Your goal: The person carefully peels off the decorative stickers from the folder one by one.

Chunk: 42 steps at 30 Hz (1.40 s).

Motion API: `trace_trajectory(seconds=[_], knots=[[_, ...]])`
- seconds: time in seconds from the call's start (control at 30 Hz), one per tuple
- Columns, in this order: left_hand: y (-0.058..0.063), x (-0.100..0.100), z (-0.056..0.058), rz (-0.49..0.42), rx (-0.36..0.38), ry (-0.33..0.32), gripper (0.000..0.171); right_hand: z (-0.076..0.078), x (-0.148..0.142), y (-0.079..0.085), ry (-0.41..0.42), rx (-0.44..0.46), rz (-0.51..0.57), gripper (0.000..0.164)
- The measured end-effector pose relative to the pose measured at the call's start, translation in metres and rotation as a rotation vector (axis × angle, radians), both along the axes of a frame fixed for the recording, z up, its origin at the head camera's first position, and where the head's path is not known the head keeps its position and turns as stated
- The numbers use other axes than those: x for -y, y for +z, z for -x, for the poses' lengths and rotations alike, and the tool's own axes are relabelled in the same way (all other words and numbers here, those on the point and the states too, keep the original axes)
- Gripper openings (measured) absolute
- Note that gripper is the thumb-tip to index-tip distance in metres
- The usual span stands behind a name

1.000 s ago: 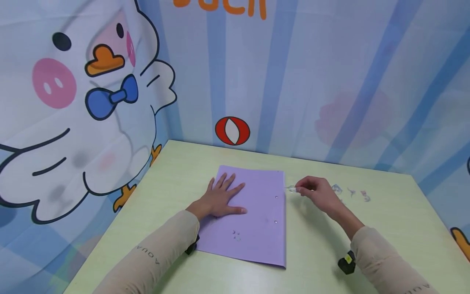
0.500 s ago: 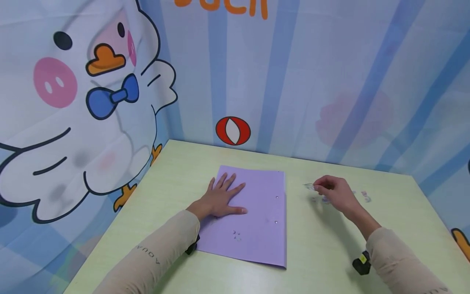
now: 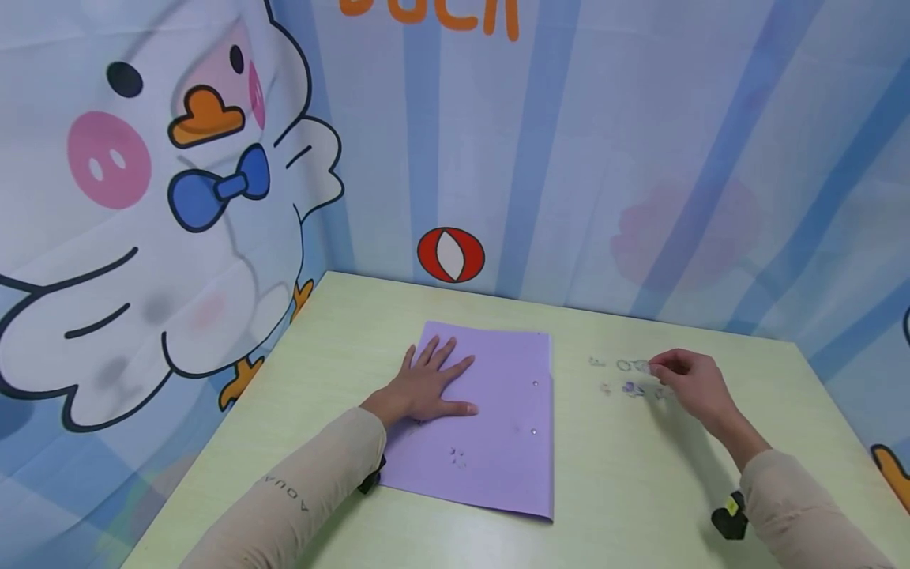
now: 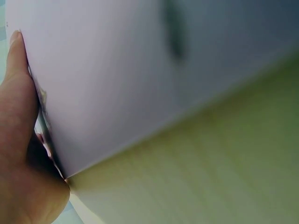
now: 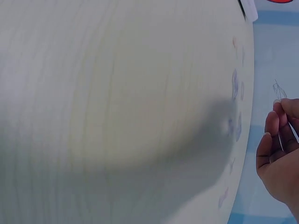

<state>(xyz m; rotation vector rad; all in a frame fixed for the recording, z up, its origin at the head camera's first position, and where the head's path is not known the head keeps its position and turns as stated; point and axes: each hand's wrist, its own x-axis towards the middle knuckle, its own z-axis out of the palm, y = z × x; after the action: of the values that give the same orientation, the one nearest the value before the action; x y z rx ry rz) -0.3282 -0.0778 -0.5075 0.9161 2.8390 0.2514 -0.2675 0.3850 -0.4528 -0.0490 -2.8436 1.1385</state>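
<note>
My left hand (image 3: 430, 390) lies flat with spread fingers on a purple folder (image 3: 505, 466), which has small dark marks near its lower middle. In the left wrist view, the thumb (image 4: 17, 60) lies along the folder's pale surface (image 4: 103, 84). My right hand (image 3: 695, 386) is raised over the table's right side. Its thumb and fingertips pinch a small clear sticker (image 3: 642, 367), seen as a thin transparent film (image 5: 279, 89) in the right wrist view. Several small clear stickers with coloured prints, one of them purple-blue (image 3: 633, 389), lie below and left of that hand.
The pale wooden table (image 3: 611, 490) meets a blue striped cloth backdrop (image 3: 569, 158) at its far edge. A printed white duck (image 3: 213, 276) covers the left part of the cloth. Black wrist cameras, one at the right sleeve (image 3: 730, 518), sit close above the table.
My right hand has moved rightward from the folder's right edge to above the scattered stickers, carrying the clear sticker. The left hand and the folder stay in place.
</note>
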Motion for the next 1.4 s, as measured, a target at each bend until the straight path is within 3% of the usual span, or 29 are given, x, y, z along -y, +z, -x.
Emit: trace_trajectory(seconds=[0.43,0.93,1.4], knots=[[0.002,0.001,0.0,-0.01,0.014,-0.003,0.097,-0.009,-0.035,-0.011,-0.054,0.045,-0.009,0.038],[0.001,0.0,0.002,0.006,0.008,0.002,0.097,-0.021,-0.059,-0.026,-0.085,0.094,-0.098,0.028],[0.004,-0.001,-0.001,-0.007,0.022,0.006,0.098,-0.019,-0.061,-0.032,-0.102,0.032,-0.202,0.019]])
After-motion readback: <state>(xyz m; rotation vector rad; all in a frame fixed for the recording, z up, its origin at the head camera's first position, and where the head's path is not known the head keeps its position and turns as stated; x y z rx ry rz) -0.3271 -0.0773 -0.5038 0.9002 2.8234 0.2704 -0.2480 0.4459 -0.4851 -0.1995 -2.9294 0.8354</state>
